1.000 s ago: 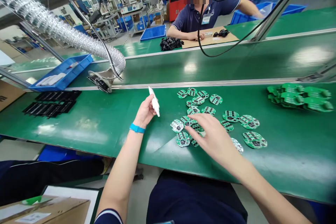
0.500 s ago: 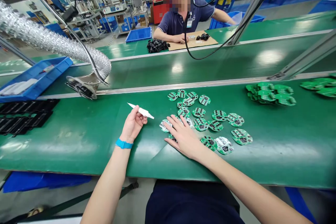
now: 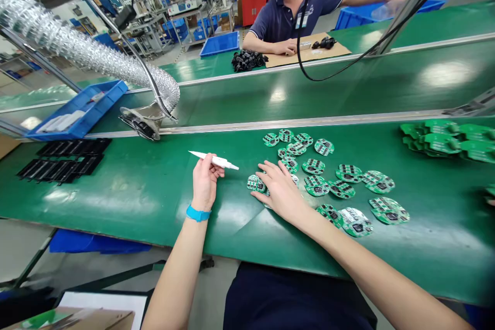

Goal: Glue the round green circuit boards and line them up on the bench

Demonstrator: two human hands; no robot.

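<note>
My left hand (image 3: 206, 181) pinches a white tapered tube (image 3: 214, 160) with a pointed tip at each end, held above the green work surface (image 3: 154, 206). The tube looks like a glue dispenser, but I cannot tell for sure. My right hand (image 3: 281, 191) lies palm down with its fingers apart, over several loose round circuit boards (image 3: 316, 185). At its fingertips is one green circuit board (image 3: 256, 182); others under the palm are partly hidden. Whether the right fingers press on a board I cannot tell.
Stacked green boards (image 3: 441, 136) lie at the right. Black strips (image 3: 64, 162) and a blue tray (image 3: 87, 113) are at the left, near a silver exhaust hose (image 3: 166, 87). Across the bench a co-worker (image 3: 290, 18) sits by a pile of black parts (image 3: 247, 60).
The whole view has swung left, so things appear farther right. My right hand has shifted slightly, uncovering more of the leftmost board. My left hand keeps the tube. The co-worker's arm reaches farther over a blue bin.
</note>
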